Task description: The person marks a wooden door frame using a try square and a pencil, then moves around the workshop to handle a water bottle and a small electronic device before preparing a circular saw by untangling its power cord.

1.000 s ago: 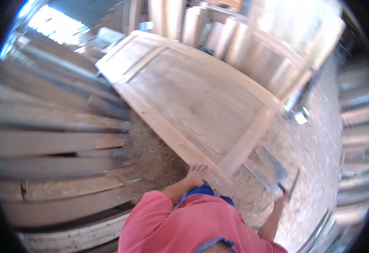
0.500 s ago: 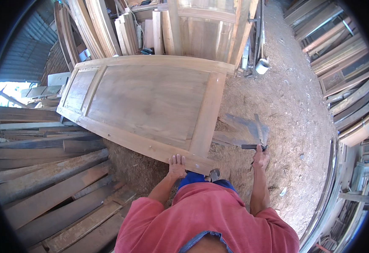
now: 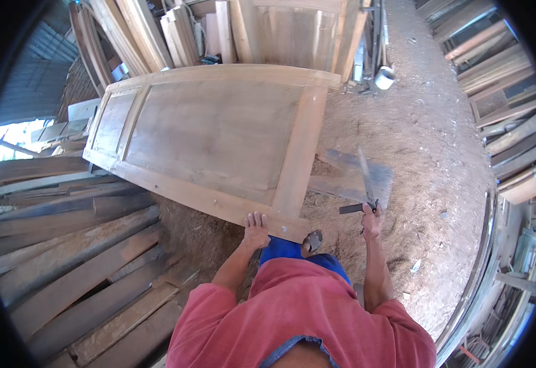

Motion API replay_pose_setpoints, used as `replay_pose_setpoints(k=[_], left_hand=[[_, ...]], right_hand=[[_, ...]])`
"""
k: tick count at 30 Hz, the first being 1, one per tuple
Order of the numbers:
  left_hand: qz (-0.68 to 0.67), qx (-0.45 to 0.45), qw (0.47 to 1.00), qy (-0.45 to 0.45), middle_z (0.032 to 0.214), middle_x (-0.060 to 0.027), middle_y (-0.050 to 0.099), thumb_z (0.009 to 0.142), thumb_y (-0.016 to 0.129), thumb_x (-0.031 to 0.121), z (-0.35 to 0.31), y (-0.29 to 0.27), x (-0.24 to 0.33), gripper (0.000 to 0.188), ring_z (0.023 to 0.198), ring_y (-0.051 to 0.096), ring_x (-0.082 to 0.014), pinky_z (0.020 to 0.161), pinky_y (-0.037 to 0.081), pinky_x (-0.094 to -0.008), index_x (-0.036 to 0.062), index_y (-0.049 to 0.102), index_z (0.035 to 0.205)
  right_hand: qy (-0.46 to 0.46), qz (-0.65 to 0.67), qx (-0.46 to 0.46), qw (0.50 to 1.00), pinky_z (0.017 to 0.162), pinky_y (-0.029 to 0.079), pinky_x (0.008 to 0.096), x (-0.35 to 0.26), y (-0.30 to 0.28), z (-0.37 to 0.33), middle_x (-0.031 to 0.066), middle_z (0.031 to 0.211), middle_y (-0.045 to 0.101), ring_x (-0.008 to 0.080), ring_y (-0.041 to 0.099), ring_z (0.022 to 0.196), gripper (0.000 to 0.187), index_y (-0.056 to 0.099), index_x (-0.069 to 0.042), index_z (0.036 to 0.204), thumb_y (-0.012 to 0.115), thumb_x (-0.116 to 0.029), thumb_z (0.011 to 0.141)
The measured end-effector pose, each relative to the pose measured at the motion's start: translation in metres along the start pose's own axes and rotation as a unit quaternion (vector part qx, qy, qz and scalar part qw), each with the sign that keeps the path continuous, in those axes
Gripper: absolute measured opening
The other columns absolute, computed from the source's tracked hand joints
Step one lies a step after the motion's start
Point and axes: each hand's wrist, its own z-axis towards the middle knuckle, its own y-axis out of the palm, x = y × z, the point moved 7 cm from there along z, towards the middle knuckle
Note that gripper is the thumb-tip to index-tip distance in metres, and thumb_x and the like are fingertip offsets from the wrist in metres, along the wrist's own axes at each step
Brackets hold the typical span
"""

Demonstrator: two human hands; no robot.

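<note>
A pale wooden panelled door (image 3: pixel 209 138) lies in front of me, its near corner close to my legs. My left hand (image 3: pixel 256 232) rests on the door's near edge, fingers stretched over the frame; its underside is hidden. Off to the right, my right hand (image 3: pixel 372 224) is closed around what looks like a try square (image 3: pixel 364 175), L-shaped, with a dark stock pointing left and a thin metal blade pointing away from me. It is held beyond the door's right end, apart from the wood, over a flat grey board (image 3: pixel 335 189) on the ground.
Stacked planks (image 3: pixel 84 260) cover the left side. More boards (image 3: pixel 176 37) lean upright behind the door. A white bucket-like container (image 3: pixel 385 78) stands at the back. Sawdust-strewn ground (image 3: pixel 433 159) runs along the right, bordered by racks of timber (image 3: pixel 501 86). My foot (image 3: pixel 312 240) is beside the near corner.
My right hand has moved slightly left and away from me with the square. My left hand stays on the door edge. The view has shifted, and more of my foot shows.
</note>
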Motion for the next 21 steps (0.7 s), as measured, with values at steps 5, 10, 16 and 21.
replay_pose_setpoints(k=[5, 10, 16, 21], left_hand=[[-0.046, 0.091, 0.994, 0.034, 0.144, -0.0302, 0.029, 0.069, 0.076, 0.041, -0.001, -0.007, -0.001, 0.099, 0.132, 0.028, -0.0532, 0.107, 0.027, -0.0630, -0.0039, 0.031, 0.144], [-0.058, 0.083, 0.994, 0.049, 0.145, -0.0303, 0.031, 0.071, 0.073, 0.043, -0.002, -0.014, -0.007, 0.095, 0.133, 0.029, -0.0537, 0.110, 0.027, -0.0604, -0.0026, 0.033, 0.144], [-0.160, 0.056, 0.982, 0.086, 0.141, -0.0284, 0.041, 0.078, 0.068, 0.041, 0.000, -0.015, -0.030, 0.076, 0.131, 0.037, -0.0488, 0.109, 0.034, -0.0536, 0.0008, 0.046, 0.139], [-0.570, 0.056, 0.815, -0.091, 0.132, -0.0196, 0.059, 0.096, 0.056, 0.036, -0.022, -0.014, -0.121, 0.053, 0.124, 0.055, -0.0263, 0.106, 0.042, -0.0374, 0.0017, 0.052, 0.137]], right_hand=[[0.049, 0.024, -0.001, 0.999, 0.052, 0.037, 0.0213, 0.018, 0.038, -0.010, -0.0051, 0.072, 0.053, 0.0048, 0.047, 0.060, 0.014, 0.061, -0.009, 0.099, 0.069, -0.014, 0.089], [0.111, 0.068, -0.024, 0.991, 0.039, 0.031, 0.0214, 0.046, 0.072, -0.006, -0.0060, 0.060, 0.046, 0.0047, 0.040, 0.045, 0.012, 0.058, -0.014, 0.090, 0.069, -0.013, 0.090], [0.151, 0.075, -0.041, 0.985, 0.041, 0.032, 0.0198, 0.037, 0.099, -0.010, -0.0069, 0.067, 0.048, 0.0020, 0.039, 0.049, 0.008, 0.058, -0.014, 0.092, 0.065, -0.010, 0.093], [0.160, 0.019, -0.069, 0.984, 0.042, 0.031, 0.0197, 0.047, 0.122, 0.011, -0.0066, 0.066, 0.048, 0.0026, 0.039, 0.049, 0.007, 0.058, -0.014, 0.093, 0.064, -0.011, 0.094]])
